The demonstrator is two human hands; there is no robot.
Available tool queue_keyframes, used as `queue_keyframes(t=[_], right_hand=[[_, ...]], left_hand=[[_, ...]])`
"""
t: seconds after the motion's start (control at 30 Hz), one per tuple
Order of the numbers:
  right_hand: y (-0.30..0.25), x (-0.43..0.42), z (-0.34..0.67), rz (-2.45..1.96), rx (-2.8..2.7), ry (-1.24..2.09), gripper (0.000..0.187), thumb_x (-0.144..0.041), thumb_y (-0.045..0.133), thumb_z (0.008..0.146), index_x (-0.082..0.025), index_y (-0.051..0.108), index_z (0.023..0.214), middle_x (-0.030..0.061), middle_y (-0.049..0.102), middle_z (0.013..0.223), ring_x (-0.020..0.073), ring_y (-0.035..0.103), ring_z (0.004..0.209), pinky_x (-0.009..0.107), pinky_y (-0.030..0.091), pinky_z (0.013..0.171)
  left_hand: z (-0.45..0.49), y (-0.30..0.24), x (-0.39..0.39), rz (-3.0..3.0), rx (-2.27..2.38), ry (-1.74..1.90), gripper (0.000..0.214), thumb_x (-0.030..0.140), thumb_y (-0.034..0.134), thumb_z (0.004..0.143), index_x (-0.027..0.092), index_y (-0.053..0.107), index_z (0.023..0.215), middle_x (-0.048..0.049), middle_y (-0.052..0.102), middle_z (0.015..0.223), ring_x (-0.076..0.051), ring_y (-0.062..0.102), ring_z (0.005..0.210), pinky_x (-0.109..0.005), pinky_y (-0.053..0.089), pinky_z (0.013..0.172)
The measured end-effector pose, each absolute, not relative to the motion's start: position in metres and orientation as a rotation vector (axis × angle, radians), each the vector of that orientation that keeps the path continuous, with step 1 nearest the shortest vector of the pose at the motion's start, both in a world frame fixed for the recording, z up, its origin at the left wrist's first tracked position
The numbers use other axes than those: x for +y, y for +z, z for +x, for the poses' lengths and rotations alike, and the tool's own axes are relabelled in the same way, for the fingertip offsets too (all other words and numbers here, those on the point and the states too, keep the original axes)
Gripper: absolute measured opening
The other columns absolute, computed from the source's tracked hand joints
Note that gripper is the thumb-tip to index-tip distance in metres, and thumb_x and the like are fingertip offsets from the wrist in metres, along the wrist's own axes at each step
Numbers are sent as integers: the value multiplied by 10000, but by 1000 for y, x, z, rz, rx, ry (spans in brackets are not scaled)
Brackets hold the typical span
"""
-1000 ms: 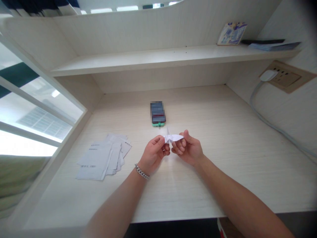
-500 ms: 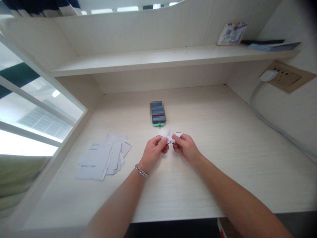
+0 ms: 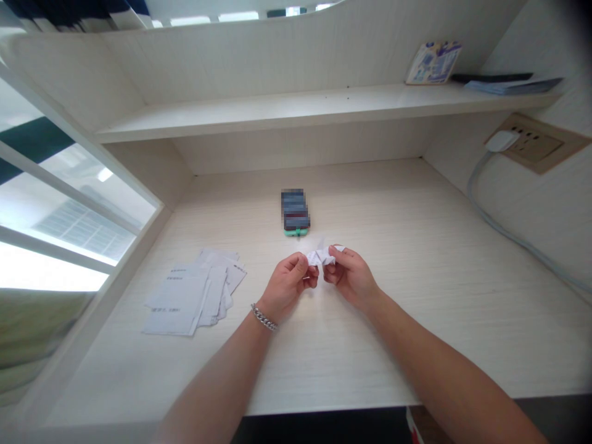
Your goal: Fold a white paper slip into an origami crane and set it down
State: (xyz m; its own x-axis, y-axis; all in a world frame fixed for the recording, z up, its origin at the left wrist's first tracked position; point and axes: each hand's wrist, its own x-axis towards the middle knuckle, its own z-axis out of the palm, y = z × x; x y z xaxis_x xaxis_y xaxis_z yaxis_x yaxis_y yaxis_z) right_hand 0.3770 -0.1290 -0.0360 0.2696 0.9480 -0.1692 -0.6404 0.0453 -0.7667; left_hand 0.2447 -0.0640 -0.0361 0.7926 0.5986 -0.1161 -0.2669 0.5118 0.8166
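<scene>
A small piece of folded white paper is held between my two hands, above the middle of the desk. It has pointed flaps, one of them sticking up faintly toward the phone. My left hand pinches its left end between thumb and fingers, with a chain bracelet on that wrist. At the other end, my right hand grips the paper with the thumb on top and the fingers curled under. The fingertips hide parts of the folds.
Beyond my hands lies a blurred-out phone with a green edge. Loose printed sheets are piled at left on the desk. A shelf runs across the back. A cable hangs from the wall socket at right.
The folded paper has turned slightly between my fingers, and its upright flap now leans right. My right hand has shifted a little to the right. The rest stays put.
</scene>
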Motion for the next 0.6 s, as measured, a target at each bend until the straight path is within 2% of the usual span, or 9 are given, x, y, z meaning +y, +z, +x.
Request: queue_keyframes(t=[0.33, 0.6], right_hand=[[-34, -130, 373, -845, -421, 1313, 256, -332, 654, 742, -159, 514, 616, -35, 454, 503, 77, 403, 443, 206, 297, 412], [-35, -128, 377, -916, -367, 1218, 277, -350, 705, 682, -168, 503, 627, -41, 432, 528, 71, 370, 459, 191, 268, 389]], left_hand=[[245, -35, -66, 743, 368, 592, 329, 419, 645, 726, 138, 523, 605, 1, 518, 617, -118, 529, 625, -272, 427, 631], [243, -34, -60, 746, 434, 644, 395, 447, 518, 816, 138, 472, 574, -13, 533, 674, -101, 514, 610, -254, 425, 603]])
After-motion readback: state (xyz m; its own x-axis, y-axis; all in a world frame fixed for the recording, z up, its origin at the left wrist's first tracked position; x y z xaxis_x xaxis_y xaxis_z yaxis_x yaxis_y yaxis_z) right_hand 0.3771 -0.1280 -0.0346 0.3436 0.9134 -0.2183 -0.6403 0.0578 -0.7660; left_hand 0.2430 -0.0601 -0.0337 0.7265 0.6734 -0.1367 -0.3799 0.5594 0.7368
